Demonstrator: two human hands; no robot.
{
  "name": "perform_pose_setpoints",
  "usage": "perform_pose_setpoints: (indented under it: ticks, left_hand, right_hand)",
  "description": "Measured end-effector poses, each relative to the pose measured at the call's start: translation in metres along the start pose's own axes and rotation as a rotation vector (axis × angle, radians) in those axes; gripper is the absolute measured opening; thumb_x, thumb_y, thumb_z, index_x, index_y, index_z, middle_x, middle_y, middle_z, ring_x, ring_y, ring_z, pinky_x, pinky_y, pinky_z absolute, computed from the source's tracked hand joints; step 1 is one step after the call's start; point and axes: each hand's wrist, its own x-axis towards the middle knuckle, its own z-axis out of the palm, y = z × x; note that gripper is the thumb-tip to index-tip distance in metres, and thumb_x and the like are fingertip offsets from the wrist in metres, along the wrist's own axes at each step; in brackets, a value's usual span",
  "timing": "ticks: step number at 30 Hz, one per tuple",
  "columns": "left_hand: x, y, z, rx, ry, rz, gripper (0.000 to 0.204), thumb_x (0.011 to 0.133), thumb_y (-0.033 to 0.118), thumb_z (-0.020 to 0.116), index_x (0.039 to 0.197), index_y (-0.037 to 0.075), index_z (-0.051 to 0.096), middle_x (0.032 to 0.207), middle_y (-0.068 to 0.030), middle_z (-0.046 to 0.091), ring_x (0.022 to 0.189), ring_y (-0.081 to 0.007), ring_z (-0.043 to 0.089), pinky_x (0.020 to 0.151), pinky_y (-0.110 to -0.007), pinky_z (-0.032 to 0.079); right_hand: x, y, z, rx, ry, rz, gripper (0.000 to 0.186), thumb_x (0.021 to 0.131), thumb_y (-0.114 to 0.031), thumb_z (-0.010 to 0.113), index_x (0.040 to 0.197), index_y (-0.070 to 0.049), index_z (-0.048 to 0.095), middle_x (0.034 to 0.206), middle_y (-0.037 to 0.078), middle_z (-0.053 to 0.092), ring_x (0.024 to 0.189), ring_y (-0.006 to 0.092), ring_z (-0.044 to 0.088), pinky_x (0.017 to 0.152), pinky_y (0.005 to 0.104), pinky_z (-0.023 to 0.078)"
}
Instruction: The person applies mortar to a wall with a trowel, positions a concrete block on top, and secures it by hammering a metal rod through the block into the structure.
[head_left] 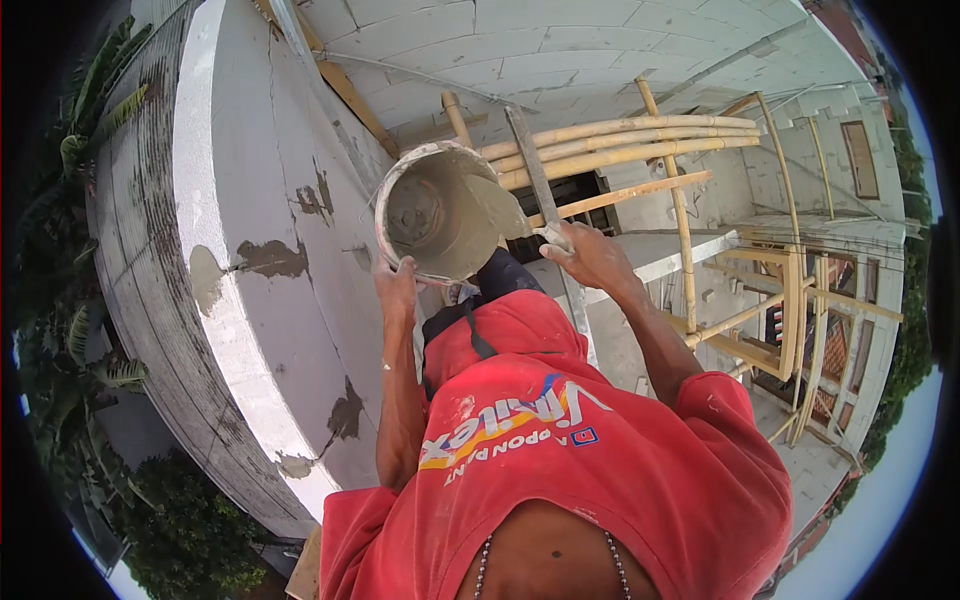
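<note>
A mortar-smeared bucket (440, 215) is tilted so that its mouth faces me, with wet grey mortar inside. My left hand (396, 287) is closed on its near rim, thumb over the edge. At the bucket's right side, my right hand (590, 257) is wrapped round the crusted handle of a trowel (507, 210). The mortar-coated blade lies across the bucket's right rim and partly over its mouth. Its exact outline blends with the mortar. Left of the bucket stands a light block wall (290, 200) with grey mortar patches along its joints.
Bamboo poles (620, 140) form scaffolding ahead and right. A grey metal bar (535, 170) runs upright just beyond my right hand. Wooden frames (790, 310) stand farther right. A corrugated roof (150, 270) and plants lie below, beyond the wall's left edge. Another block wall (560, 50) rises ahead.
</note>
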Motion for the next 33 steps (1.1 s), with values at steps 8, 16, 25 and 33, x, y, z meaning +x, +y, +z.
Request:
perform_pose_setpoints:
  ticks: [8,16,25,33]
  left_hand:
    - [0.036,0.056,0.034,0.208,-0.102,0.060,0.046,0.088,0.003,0.053,0.133,-0.004,0.052,0.106,-0.0129,0.066,0.084,-0.0205,0.070,0.064,-0.031,0.062]
    - [0.079,0.089,0.056,0.085,-0.273,0.036,0.053,0.086,0.004,0.055,0.137,-0.006,0.042,0.115,-0.0207,0.063,0.096,-0.0314,0.071,0.080,-0.042,0.065]
    - [0.105,0.118,0.100,0.160,-0.403,0.032,0.054,0.087,0.005,0.058,0.137,-0.006,0.042,0.118,-0.0182,0.060,0.099,-0.0276,0.069,0.083,-0.040,0.064]
    - [0.136,0.131,0.129,0.120,-0.522,0.034,0.054,0.090,0.004,0.055,0.140,-0.004,0.037,0.119,-0.0190,0.060,0.100,-0.0301,0.070,0.085,-0.042,0.063]
  right_hand:
    - [0.076,-0.063,-0.066,-0.453,0.130,-0.176,0.040,0.094,-0.026,0.059,0.128,-0.004,0.057,0.108,0.021,0.062,0.089,0.0393,0.070,0.073,0.0493,0.056]
    - [0.100,-0.084,-0.052,-0.307,0.141,-0.298,0.041,0.096,-0.021,0.057,0.132,-0.002,0.053,0.118,0.019,0.060,0.083,0.0382,0.070,0.070,0.0477,0.058]
    - [0.124,-0.043,-0.074,0.652,-0.224,0.004,0.054,0.093,-0.033,0.066,0.134,0.002,0.060,0.100,0.016,0.071,0.082,0.0214,0.068,0.073,0.0378,0.055]
    - [0.118,-0.018,-0.033,1.406,-0.094,0.068,0.053,0.095,-0.029,0.066,0.137,0.002,0.057,0.087,0.004,0.062,0.055,0.0091,0.056,0.047,0.0242,0.045]
